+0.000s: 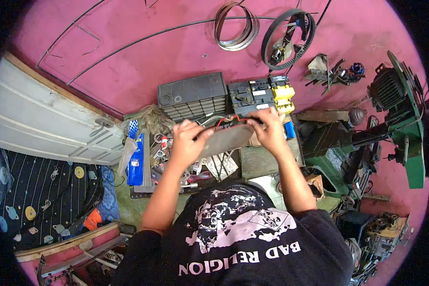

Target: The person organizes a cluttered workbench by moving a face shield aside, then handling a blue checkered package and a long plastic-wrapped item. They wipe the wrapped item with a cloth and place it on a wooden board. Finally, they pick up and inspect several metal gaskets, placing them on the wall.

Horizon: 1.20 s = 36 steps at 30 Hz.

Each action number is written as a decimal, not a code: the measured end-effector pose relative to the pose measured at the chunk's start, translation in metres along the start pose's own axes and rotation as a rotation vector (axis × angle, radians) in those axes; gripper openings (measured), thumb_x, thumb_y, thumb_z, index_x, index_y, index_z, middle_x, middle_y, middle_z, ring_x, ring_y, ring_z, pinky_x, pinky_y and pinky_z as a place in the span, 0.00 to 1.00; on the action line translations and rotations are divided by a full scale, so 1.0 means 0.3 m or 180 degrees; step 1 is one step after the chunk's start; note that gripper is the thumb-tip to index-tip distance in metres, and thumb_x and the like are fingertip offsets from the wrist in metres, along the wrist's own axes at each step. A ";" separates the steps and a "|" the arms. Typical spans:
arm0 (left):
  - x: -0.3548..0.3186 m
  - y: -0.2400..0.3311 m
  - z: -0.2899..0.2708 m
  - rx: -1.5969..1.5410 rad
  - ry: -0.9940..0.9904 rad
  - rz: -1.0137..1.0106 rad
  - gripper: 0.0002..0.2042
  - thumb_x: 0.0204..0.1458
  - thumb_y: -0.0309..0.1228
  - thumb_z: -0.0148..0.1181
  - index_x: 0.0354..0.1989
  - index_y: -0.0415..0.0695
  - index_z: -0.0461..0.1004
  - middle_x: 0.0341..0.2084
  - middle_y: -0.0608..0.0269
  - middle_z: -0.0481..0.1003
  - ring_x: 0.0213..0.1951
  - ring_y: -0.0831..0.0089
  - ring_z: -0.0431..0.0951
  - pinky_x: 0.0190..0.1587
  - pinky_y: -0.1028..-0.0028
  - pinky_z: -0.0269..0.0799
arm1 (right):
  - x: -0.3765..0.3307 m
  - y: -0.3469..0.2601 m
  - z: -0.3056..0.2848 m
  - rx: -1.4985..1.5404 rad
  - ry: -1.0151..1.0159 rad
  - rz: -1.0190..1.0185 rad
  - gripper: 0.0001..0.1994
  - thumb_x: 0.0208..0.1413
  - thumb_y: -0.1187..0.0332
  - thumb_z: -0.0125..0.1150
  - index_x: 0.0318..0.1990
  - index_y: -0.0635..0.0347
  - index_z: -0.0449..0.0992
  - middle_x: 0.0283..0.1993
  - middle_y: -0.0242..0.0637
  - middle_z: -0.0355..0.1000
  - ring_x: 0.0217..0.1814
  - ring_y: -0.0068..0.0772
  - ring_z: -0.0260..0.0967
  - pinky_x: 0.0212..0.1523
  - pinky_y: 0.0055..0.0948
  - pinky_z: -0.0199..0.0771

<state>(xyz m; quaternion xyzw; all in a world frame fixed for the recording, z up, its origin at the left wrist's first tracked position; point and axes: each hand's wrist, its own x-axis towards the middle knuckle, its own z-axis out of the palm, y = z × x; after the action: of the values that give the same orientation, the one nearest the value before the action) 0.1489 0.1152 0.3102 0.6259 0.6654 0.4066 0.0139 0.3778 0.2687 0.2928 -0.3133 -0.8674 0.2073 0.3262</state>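
Observation:
In both hands I hold up a flat, dark grey case with a red-edged part on its far side (228,139), tilted above the workbench. My left hand (187,138) grips its left edge, thumb on the near face and fingers over the top. My right hand (269,127) pinches the right top corner the same way. What the case holds, if anything, is hidden from me. Below and left of it, loose tools and metal parts lie on the bench, with a socket-like metal piece (190,185) near the front edge. A patterned pale sheet (222,165) lies under the case.
Behind the bench stand a dark drawer cabinet (193,94) and black-and-yellow boxes (282,96). A blue package (136,164) lies at the bench's left, beside a white door (57,117). A green drill press (412,143) rises at the right. Belts (267,50) hang on the pink wall.

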 end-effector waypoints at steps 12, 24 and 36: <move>0.414 0.174 -0.140 -0.0014 0.0446 0.0295 0.12 0.52 0.36 0.69 0.33 0.38 0.83 0.22 0.54 0.77 0.27 0.63 0.73 0.33 0.65 0.68 | 0.385 -0.018 -0.307 -0.0077 0.0379 -0.0708 0.08 0.57 0.60 0.66 0.44 0.45 0.83 0.28 0.27 0.72 0.35 0.29 0.66 0.51 0.37 0.51; 0.710 0.226 -0.169 -0.0480 0.0754 -0.0463 0.18 0.56 0.45 0.66 0.36 0.40 0.84 0.18 0.56 0.78 0.23 0.74 0.75 0.30 0.68 0.70 | 0.686 -0.077 -0.462 -0.0172 0.0757 -0.0607 0.12 0.56 0.55 0.66 0.41 0.49 0.85 0.34 0.39 0.82 0.39 0.43 0.80 0.50 0.46 0.60; 0.915 0.117 -0.085 -0.0776 0.0734 -0.0695 0.20 0.56 0.50 0.64 0.40 0.44 0.86 0.26 0.59 0.83 0.29 0.72 0.81 0.36 0.69 0.73 | 0.894 -0.022 -0.479 -0.0563 0.0755 -0.0289 0.15 0.57 0.51 0.65 0.43 0.48 0.85 0.36 0.32 0.83 0.41 0.36 0.80 0.56 0.42 0.59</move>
<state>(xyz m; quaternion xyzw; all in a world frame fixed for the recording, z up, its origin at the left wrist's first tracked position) 0.1049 0.3296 0.4816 0.4930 0.6723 0.5493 0.0573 0.3166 0.4682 0.5142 -0.3236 -0.8510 0.0766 0.4065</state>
